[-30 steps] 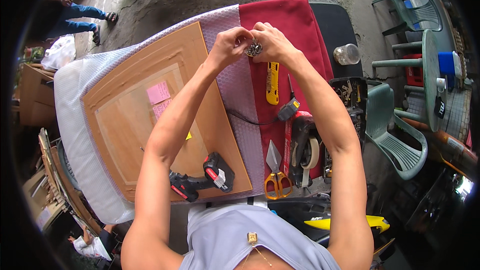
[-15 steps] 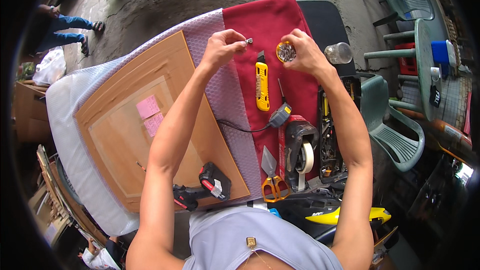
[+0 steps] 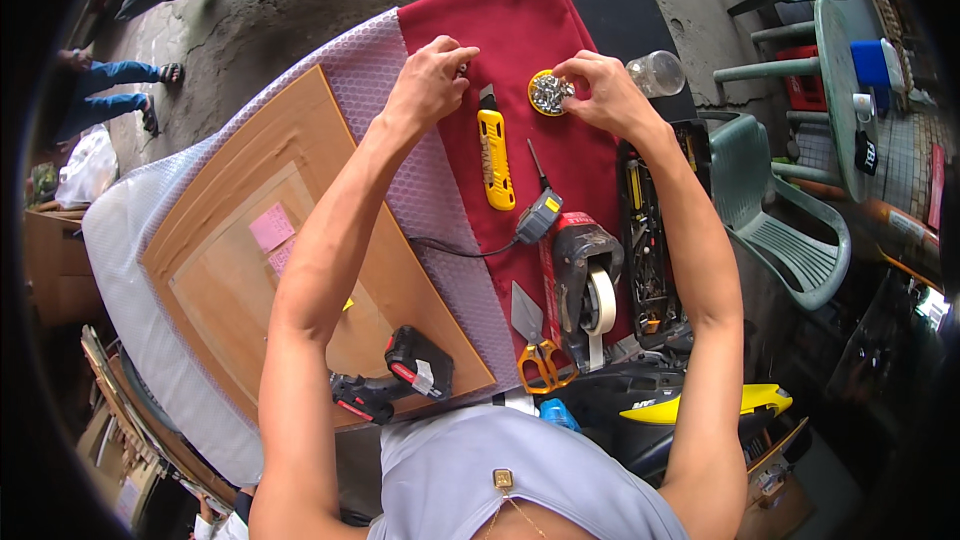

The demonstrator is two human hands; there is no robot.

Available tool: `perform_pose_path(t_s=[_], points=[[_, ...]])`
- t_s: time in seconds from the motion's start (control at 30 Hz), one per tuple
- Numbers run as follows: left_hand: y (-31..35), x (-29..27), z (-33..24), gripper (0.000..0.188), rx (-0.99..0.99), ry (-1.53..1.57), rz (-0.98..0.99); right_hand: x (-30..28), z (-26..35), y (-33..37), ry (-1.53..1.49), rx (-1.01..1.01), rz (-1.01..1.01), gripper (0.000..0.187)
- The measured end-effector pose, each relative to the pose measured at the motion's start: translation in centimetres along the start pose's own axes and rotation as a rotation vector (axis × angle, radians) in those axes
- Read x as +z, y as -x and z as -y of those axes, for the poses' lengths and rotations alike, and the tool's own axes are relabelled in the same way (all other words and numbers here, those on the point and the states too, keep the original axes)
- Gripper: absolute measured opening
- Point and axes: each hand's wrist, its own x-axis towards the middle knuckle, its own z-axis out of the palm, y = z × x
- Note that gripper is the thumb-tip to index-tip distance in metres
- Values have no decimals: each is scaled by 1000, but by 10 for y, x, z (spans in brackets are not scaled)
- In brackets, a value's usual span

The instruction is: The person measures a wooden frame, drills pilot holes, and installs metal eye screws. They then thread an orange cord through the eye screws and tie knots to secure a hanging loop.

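Observation:
My left hand (image 3: 428,85) is over the red cloth beside the bubble wrap, its fingertips pinched on a small metal piece (image 3: 462,69), mostly hidden by the fingers. To its right, a round yellow lid (image 3: 536,105) holds many small silvery metal pieces (image 3: 551,92). My right hand (image 3: 610,98) reaches in at the lid's right side, thumb and fingertips curled together at the pieces; whatever they grip is hidden. Between the hands and nearer to me lies a yellow utility knife (image 3: 495,160), blade out. A clear plastic jar (image 3: 657,74) lies beyond my right hand.
A wooden panel (image 3: 400,270) lies on bubble wrap at left, a cordless drill (image 3: 400,380) on its near edge. On the red cloth (image 3: 480,15) are a corded tool (image 3: 540,215), a tape dispenser (image 3: 588,280) and orange-handled scissors (image 3: 543,365). A tool tray (image 3: 645,240) sits at right.
The yellow lid has gone from my right hand's side grip to lying on the cloth, with my right fingers now at the pieces. The left hand keeps its pinch, now turned palm down.

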Motion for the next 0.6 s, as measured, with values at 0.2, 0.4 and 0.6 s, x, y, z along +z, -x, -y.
perform_pose_path(t_s=[0.2,0.4,0.6], points=[[2,7,3,23,90,-132,42,1,-4,-7,-22,29,-39,25],[-4,1,3,12,248,-318,141,7,-14,-6,-5,0,-36,23],[-1,-1,13,16,65,44,5,9,-4,-10,92,154,-22,20]])
